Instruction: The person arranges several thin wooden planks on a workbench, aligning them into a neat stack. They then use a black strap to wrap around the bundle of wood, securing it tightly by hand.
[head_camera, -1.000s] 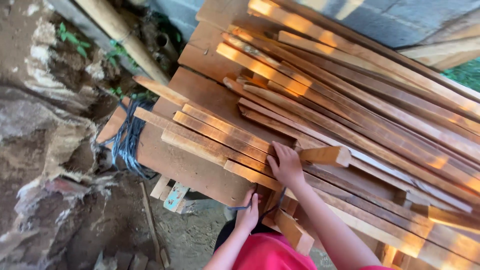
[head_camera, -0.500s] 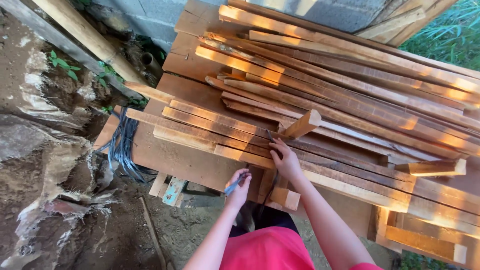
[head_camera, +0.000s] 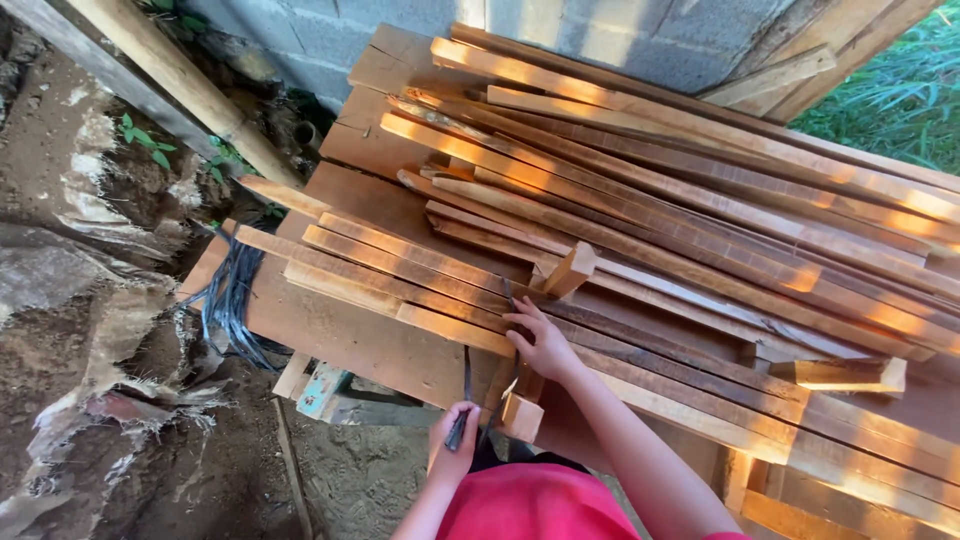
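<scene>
1. Nearest: left hand (head_camera: 452, 440), low by the pink shirt, fingers closed round a thin dark strap (head_camera: 466, 385) that runs up from the fist toward the wood.
2. Just past it, right hand (head_camera: 545, 345), arm reaching fwd from lower right; fingers bent, pressing the strap down onto a long slat (head_camera: 400, 270). Not a full grip, more a pinch/hold.
3. Small wood block (head_camera: 522, 415) sits just below the right fingers; another short block (head_camera: 570, 270) stands tilted just beyond them.
4. Progress, judging by this: strap is only laid across the near slats, no knot or loop seen, so tying looks barely begun; most slats lie loose.
5. Left of the fingers: bundle of dark straps (head_camera: 228, 300) hangs off the wide board edge.
6. Farther: big pile of slats (head_camera: 700, 190). Beyond that, grey block wall (head_camera: 620, 35).
</scene>
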